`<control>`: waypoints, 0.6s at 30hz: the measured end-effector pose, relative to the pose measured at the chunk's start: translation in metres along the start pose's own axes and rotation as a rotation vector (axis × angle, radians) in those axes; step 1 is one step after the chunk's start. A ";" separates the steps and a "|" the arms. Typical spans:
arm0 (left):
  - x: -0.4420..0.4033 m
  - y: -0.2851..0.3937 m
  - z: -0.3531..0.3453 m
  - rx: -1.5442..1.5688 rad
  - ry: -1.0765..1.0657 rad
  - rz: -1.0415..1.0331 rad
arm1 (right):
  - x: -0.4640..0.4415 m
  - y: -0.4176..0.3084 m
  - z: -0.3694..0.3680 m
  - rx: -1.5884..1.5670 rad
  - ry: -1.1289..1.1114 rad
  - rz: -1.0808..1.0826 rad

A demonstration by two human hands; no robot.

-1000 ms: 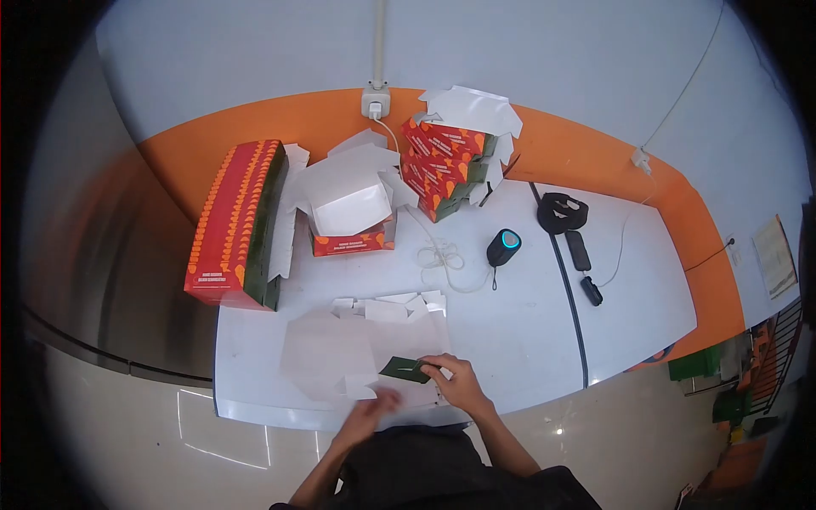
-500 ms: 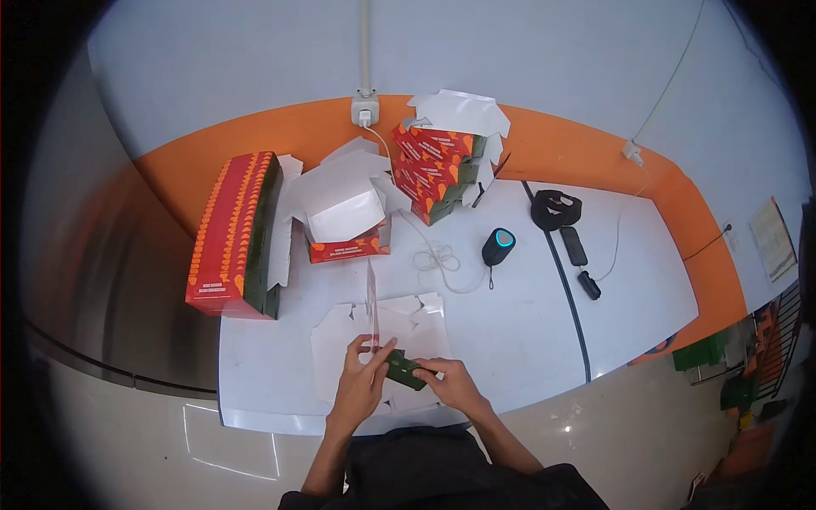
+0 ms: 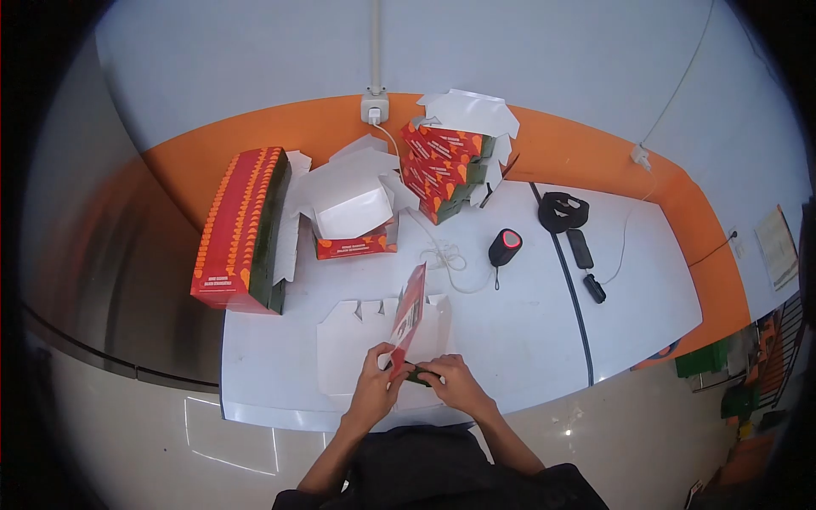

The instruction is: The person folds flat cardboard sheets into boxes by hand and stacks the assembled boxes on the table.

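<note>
The box [image 3: 410, 316], partly folded, is held between both hands, low over the near part of the table [image 3: 527, 336]. Its red panel is raised on edge beyond the left hand [image 3: 367, 398], whose fingers are closed narrowly about the panel's lower end; a green flap [image 3: 417, 374] is pinched by the right hand [image 3: 460, 384]. The panel is perhaps kept upright so that the flap can be bent at its crease, one side being steadied while the other is worked.

Farther out and to the left of the left hand, a long red stack [image 3: 234, 229] is laid along the table's side, probably so that working room is left. Straight beyond the hands, a taller stack [image 3: 442, 166] is set near the wall, and left of it open boxes [image 3: 353, 212] are piled. White card [image 3: 344, 353] is spread flat beneath the hands. Beyond the right hand, a speaker [image 3: 505, 246] is stood upright beside a loose white cable [image 3: 446, 255].

The box's lower edge and much of the flap are covered by fingers. Whether the raised panel is joined to the card cannot be told, and the panel's print is too small to be read.
</note>
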State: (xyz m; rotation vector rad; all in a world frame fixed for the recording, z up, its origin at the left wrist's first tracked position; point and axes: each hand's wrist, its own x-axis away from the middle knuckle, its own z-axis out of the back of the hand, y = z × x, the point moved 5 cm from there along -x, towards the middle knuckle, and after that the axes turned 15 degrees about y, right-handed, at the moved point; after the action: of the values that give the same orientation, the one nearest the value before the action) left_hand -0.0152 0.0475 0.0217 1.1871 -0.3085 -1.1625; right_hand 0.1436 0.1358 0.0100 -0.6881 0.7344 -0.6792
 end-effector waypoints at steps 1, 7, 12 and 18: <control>-0.004 0.000 0.002 0.011 0.005 -0.008 | 0.001 -0.002 0.001 0.007 -0.004 0.003; -0.019 -0.005 0.006 0.041 -0.066 -0.104 | -0.003 -0.013 0.011 -0.161 0.030 -0.043; -0.017 -0.017 -0.001 0.023 -0.174 -0.141 | -0.001 -0.009 0.012 -0.197 0.011 -0.056; -0.023 -0.007 0.008 0.106 -0.180 -0.048 | -0.004 -0.019 0.019 -0.249 0.007 -0.083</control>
State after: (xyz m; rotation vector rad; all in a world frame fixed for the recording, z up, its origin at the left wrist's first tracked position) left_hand -0.0350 0.0630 0.0271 1.1891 -0.4858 -1.3116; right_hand 0.1500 0.1335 0.0361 -0.9483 0.8081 -0.6724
